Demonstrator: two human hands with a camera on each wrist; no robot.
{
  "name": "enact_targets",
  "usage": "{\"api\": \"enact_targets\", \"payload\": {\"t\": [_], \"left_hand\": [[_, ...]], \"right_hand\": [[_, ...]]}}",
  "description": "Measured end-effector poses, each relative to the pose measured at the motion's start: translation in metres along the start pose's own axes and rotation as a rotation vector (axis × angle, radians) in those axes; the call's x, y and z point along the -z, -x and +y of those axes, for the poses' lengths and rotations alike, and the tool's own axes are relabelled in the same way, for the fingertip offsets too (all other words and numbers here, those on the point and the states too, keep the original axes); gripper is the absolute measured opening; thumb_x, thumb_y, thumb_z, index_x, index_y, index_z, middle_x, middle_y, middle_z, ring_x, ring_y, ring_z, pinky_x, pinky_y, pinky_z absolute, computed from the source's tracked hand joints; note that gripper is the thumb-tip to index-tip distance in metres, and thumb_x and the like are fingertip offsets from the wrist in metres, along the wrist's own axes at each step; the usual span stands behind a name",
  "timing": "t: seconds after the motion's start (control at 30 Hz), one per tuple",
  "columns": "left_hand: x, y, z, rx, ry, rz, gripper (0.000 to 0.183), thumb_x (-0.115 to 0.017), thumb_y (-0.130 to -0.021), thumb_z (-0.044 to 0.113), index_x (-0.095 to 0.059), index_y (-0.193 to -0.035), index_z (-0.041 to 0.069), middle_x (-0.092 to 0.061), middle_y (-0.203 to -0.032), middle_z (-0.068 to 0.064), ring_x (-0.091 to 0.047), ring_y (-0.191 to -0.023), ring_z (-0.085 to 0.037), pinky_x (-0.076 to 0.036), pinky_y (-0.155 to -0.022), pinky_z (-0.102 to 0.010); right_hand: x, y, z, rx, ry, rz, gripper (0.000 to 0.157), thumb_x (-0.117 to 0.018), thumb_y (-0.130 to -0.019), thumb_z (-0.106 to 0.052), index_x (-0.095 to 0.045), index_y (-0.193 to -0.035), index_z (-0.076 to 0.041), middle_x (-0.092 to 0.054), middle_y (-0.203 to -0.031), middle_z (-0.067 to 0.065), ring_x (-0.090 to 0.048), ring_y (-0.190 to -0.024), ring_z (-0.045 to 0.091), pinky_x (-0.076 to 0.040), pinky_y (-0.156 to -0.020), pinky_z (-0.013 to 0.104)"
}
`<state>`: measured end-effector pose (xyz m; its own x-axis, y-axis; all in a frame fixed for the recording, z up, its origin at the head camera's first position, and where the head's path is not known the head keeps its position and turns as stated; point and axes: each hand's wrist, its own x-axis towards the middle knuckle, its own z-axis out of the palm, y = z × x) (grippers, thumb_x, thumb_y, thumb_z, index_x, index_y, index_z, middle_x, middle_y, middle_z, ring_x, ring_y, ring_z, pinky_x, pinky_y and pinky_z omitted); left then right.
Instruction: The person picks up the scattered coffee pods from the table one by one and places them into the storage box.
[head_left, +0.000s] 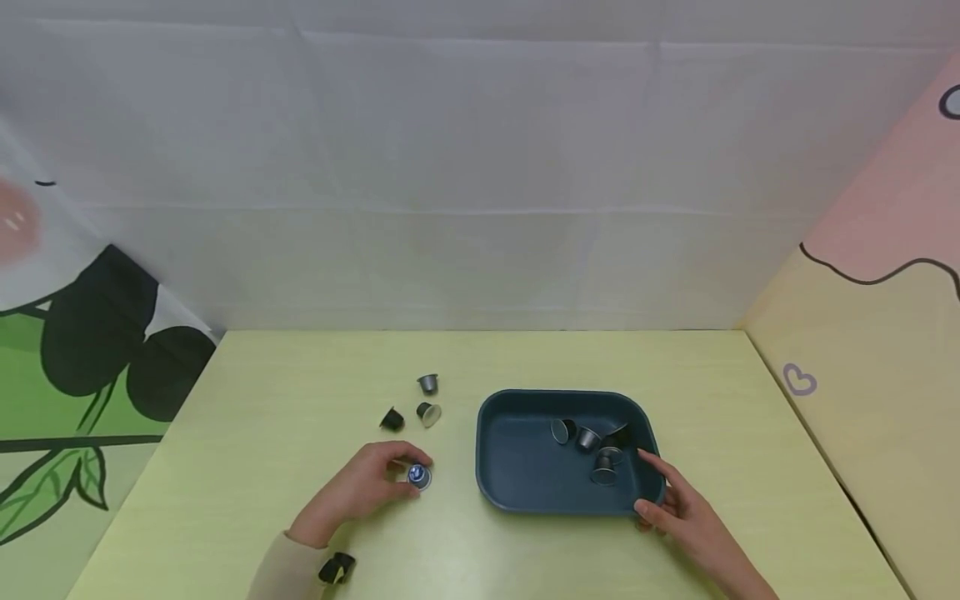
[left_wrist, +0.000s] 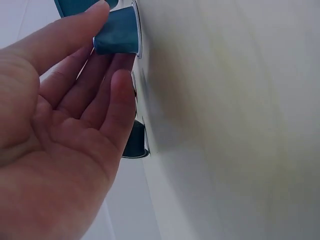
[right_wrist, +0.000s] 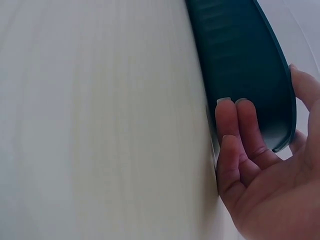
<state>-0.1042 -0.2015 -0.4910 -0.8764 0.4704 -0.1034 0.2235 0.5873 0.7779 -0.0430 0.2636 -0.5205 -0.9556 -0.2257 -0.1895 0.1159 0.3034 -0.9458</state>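
there's the blue capsule (head_left: 419,477), rim down, left of the rounded dark-blue tray (head_left: 525,467)! inside, several capsules (head_left: 603,469) lie jumbled toward the right end.

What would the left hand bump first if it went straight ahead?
The left hand has a little cup between finger and thumb; past that, it would probably meet the tray first, though depth is unclear.

Plain cream long sleeve (head_left: 285,571) down to the left wrist, left hand (head_left: 367,482) and right hand (head_left: 681,510) bare
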Motion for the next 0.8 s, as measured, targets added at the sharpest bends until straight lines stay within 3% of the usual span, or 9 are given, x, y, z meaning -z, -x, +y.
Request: {"api": "enact_targets", "payload": {"t": [0.8], "left_hand": [[-0.0039, -0.0007, 0.0027, 0.033, -0.053, 0.07, 0.025, -0.083, -0.081, 0.009, -0.073, -0.103, 0.018, -0.069, -0.103, 0.009, -0.064, -0.099, -0.019, -0.052, -0.086, -0.037]], "right_hand": [[-0.0006, -0.0003, 0.0004, -0.016, 0.028, 0.013, 0.067, -0.065, -0.099, -0.018, -0.029, -0.155, -0.012, -0.066, -0.081, 0.014, -0.064, -0.072, 0.024, -0.051, -0.066, 0.029]]}}
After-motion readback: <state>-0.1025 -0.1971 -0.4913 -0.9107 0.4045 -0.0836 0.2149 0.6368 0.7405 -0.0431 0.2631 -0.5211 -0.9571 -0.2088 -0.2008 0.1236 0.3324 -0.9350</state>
